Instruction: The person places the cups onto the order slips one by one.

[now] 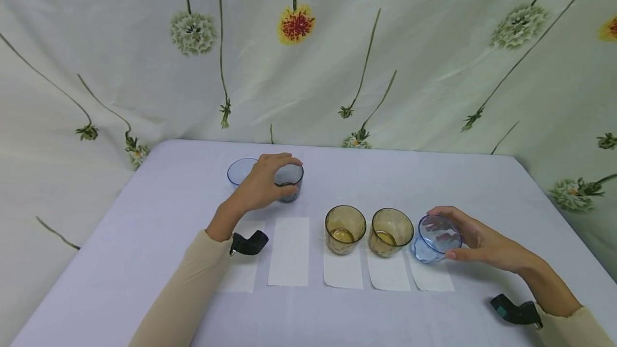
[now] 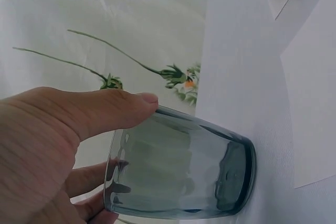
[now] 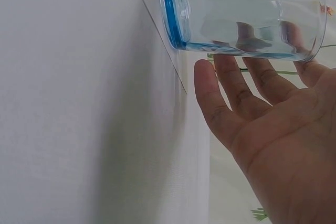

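My left hand (image 1: 260, 183) grips a smoky grey-blue glass (image 2: 178, 166) near its rim, thumb on one side and fingers on the other, at the back of the table. Just left of that hand is a light blue glass (image 1: 240, 169), partly hidden behind it. Over on the right, my right hand (image 1: 487, 245) holds another light blue glass (image 1: 436, 242) between thumb and fingers, at the rightmost paper slip (image 1: 436, 280). Two amber glasses, one on the left (image 1: 343, 229) and one on the right (image 1: 389, 232), stand upright between the hands on paper slips.
A white cloth covers the table (image 1: 337, 315). Left of the amber glasses lie two bare white paper slips, one farther right (image 1: 289, 250) and one (image 1: 241, 274) partly behind the left wrist's camera (image 1: 250, 242). A flower-patterned curtain (image 1: 308, 79) hangs behind the table.
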The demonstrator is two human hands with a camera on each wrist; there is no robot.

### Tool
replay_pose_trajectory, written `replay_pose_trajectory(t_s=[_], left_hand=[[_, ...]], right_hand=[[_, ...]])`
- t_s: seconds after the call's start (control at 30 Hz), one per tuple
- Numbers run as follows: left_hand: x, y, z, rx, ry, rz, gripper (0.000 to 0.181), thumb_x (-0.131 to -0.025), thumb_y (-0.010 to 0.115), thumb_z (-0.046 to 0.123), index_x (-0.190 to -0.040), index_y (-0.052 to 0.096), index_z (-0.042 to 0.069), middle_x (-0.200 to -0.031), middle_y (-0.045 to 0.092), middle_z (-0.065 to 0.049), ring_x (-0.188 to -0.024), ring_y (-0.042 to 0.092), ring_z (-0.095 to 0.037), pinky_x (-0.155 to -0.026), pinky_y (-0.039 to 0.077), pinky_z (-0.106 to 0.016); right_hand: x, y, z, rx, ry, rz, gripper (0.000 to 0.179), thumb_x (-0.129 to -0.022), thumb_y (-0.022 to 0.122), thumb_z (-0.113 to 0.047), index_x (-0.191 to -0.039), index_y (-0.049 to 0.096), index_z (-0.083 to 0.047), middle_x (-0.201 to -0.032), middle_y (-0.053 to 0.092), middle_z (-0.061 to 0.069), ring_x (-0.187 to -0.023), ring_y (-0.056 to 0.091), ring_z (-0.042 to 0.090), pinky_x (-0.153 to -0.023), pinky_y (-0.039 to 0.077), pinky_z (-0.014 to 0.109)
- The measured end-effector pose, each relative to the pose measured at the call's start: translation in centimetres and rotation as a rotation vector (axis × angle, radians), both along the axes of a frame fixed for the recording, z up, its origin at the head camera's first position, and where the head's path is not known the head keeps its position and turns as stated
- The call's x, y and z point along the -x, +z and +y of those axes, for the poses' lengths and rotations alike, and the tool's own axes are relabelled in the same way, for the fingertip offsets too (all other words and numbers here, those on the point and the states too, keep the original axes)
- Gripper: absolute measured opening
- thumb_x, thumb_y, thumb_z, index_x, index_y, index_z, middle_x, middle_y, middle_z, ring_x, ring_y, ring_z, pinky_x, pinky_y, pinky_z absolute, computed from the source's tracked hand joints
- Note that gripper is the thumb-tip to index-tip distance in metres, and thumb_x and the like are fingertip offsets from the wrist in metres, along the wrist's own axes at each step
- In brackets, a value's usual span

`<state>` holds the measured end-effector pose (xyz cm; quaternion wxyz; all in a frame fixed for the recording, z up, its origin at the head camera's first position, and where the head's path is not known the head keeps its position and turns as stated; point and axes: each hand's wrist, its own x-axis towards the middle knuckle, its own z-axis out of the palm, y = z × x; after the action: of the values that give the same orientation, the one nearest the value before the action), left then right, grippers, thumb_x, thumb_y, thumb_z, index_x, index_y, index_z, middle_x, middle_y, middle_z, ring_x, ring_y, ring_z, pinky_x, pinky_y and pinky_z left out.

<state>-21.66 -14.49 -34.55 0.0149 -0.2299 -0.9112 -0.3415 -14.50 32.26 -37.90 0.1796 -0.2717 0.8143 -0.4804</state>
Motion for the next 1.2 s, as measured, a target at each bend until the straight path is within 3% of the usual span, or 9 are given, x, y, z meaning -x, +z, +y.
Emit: replay_pose_trajectory(t_s=[0.53, 0.83, 1.2], left_hand=[[0.3, -0.08, -0.05, -0.028, -0.001, 0.052, 0.049, -0.084, 0.082, 0.016, -0.13, 0.064, 0.012, -0.142, 0.059, -0.007, -0.132, 0.042, -0.032, -0.108, 0.039, -0.051], [0.25, 0.14, 0.08, -0.05, 0.023, 0.012, 0.049, -0.083, 0.083, 0.021, -0.128, 0.066, 0.017, -0.138, 0.061, -0.002, -0.13, 0.041, -0.029, -0.103, 0.042, -0.052], [-0.05, 0.57, 0.44, -0.064, -0.002, -0.011, 0.051, -0.082, 0.083, 0.023, -0.13, 0.066, 0.016, -0.136, 0.062, 0.002, -0.121, 0.039, -0.027, -0.096, 0.043, -0.048]], right_hand=[[0.18, -0.08, 0.05, 0.011, 0.012, 0.002, 0.069, -0.092, 0.066, 0.0, -0.151, 0.031, -0.006, -0.148, 0.038, -0.001, -0.132, 0.034, -0.008, -0.101, 0.031, 0.006], [-0.06, 0.03, -0.13, 0.001, -0.006, -0.004, 0.068, -0.092, 0.067, -0.003, -0.15, 0.032, -0.008, -0.147, 0.038, -0.001, -0.131, 0.034, -0.009, -0.1, 0.031, 0.006], [-0.02, 0.02, -0.05, -0.007, -0.014, -0.01, 0.068, -0.092, 0.067, -0.003, -0.151, 0.033, -0.01, -0.148, 0.038, -0.001, -0.131, 0.034, -0.01, -0.099, 0.031, 0.006]])
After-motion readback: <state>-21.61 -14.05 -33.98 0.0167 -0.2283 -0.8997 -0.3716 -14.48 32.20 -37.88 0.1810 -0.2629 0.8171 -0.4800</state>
